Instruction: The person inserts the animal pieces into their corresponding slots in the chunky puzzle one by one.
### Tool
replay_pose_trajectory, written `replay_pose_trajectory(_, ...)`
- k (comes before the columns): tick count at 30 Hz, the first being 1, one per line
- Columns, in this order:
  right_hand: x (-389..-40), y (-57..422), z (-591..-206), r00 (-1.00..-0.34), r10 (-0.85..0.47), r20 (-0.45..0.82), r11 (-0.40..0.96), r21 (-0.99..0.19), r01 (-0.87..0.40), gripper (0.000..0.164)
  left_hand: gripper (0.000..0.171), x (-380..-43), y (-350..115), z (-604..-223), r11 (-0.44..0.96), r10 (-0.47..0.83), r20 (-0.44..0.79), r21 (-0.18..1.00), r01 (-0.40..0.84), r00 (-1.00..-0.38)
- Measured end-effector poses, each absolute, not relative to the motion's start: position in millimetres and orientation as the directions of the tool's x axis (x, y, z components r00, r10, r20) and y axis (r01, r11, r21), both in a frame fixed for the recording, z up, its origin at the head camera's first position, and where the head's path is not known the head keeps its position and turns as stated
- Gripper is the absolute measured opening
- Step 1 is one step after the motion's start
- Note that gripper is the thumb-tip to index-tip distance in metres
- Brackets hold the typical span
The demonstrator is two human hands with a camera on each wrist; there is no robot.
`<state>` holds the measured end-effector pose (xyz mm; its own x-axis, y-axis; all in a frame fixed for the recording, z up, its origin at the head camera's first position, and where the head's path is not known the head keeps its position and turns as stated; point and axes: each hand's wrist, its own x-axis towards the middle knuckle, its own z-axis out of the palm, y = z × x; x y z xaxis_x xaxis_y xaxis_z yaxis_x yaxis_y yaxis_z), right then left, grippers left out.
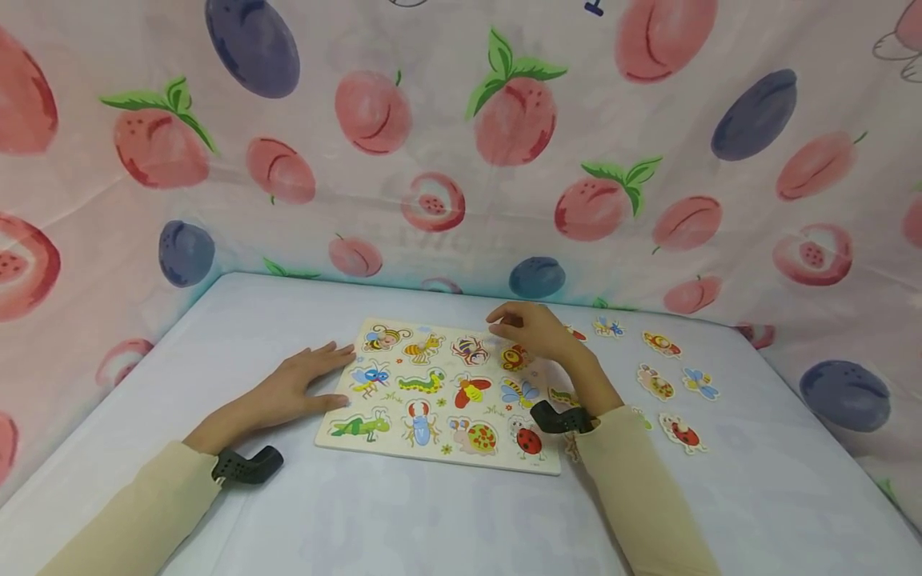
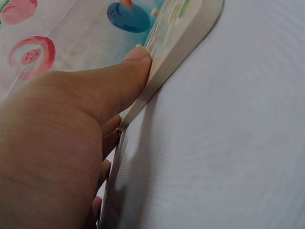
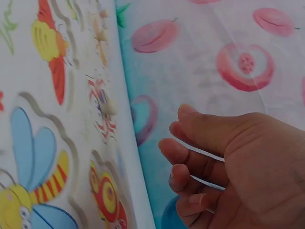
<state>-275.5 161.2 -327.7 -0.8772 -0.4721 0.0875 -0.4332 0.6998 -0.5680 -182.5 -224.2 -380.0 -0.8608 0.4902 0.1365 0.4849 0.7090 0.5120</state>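
Note:
A wooden insect puzzle board [image 1: 391, 448] lies flat on the table, its printed outlines showing a caterpillar, a grasshopper, a beetle and several others. My left hand [image 1: 294, 387] rests at the board's left edge with fingers spread; in the left wrist view its thumb [image 2: 119, 83] touches the board's side. Over the far right part of the board hovers my right hand [image 1: 535, 330], fingers loosely bent and nothing between them. Below its fingertips lies a spider piece [image 1: 471, 350], whose small knob shows in the right wrist view. A ladybug-like outline [image 3: 107, 193] sits beside it.
Several loose insect pieces lie right of the board, among them a ladybug piece [image 1: 683, 434], a blue-winged piece [image 1: 700, 383] and a red-and-yellow piece [image 1: 661, 344]. My right forearm partly covers others. A fruit-printed cloth [image 1: 446, 240] hangs behind the white table [image 1: 374, 528].

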Motion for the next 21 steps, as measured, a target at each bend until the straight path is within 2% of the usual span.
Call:
replay_pose_trajectory(10, -276, 193, -315, -0.895, -0.414, 0.169, 0.689, -0.584, -0.429, 0.025, 0.075, -185, -225, -385, 0.717, 0.482, 0.138, 0.505, 0.48, -0.865)
replay_pose_trajectory(21, -274, 231, -317, -0.928, -0.305, 0.213, 0.708, -0.601, -0.371, 0.026, 0.074, -183, -224, -384, 0.711, 0.491, 0.147, 0.501, 0.492, -0.859)
